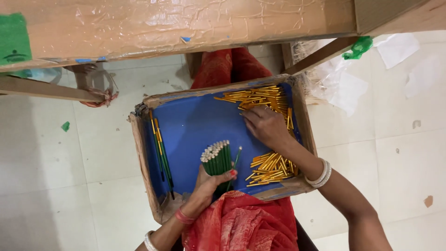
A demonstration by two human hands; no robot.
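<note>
Down over the blue-lined box [195,125], my left hand [204,188] clamps the light, stiff green pencil bundle [217,158] mid-shaft; my right hand [265,126], fingers loosely spread, rests on slippery gold caps [269,166].

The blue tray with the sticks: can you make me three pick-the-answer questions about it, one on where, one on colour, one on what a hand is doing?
1. Where do the gold caps lie in the blue tray?
A. along its right side
B. outside it on the floor
C. on the table above

2. What colour are the sticks in the bundle?
A. red
B. green
C. white

3. What is the left hand doing?
A. resting flat and empty
B. gripping the bundle upright
C. holding a cup

Answers: 1 A, the caps are piled by the right wall, under the right hand. 2 B, the shafts are green. 3 B, its fingers wrap the bundle.
</note>
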